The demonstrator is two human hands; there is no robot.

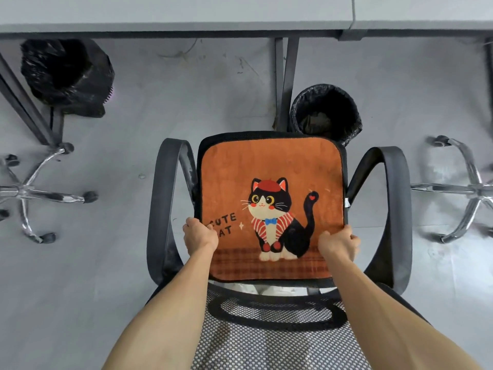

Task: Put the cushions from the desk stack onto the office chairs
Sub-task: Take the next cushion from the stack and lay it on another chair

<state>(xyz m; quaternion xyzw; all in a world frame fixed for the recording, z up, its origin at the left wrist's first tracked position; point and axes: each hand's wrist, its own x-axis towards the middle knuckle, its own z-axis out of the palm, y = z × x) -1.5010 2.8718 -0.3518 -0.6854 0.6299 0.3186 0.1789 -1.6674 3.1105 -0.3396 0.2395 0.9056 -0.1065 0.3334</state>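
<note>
— Orange plush at the centre of the frame: where is the cushion placed?

— It is laid on the seat of the chair, between the black armrests, with its cat print and the words "CUTE CAT" turned face up. The seat's black rim is seen past the far edge, at 12 o'clock.

— How is it held?

— Both side edges are gripped. The left hand is curled round the edge at 8 o'clock, with part of the lettering covered. The right hand is clamped on the opposite edge at 4 o'clock. Both forearms are stretched over the mesh backrest at 6 o'clock.

— What else is caught?

— A grey desk is seen along 12 o'clock. A black-lined bin is stood just beyond the chair at 1 o'clock, and a black bag at 10 o'clock. A chrome base is seen at 9 o'clock and a second base at 3 o'clock, on the grey floor.
</note>
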